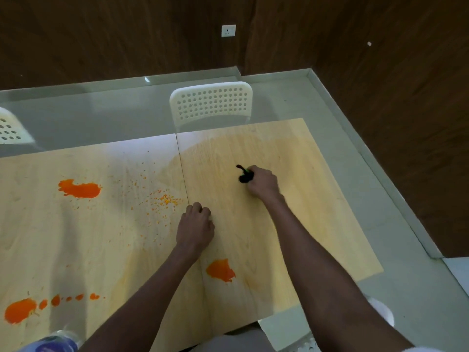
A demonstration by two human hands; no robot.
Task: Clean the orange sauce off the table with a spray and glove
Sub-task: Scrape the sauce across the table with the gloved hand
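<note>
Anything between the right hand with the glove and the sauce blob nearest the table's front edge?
Nothing visible. The right hand, gripping the black glove, has bare wood down to that blob; the left hand rests just left of the path.

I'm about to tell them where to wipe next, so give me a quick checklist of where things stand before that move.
1. Glove gripped in right hand: ok, bunched dark cloth in the fist.
2. Left hand free: ok, fisted, resting on the table.
3. Right panel clean: not ok, orange blot remains near the front edge.
4. Left panel clean: not ok, large splat, speckles, front blots.
5. Spray bottle within reach: ok, at the lower left.
6. Remaining sauce already sprayed: cannot tell.
</note>
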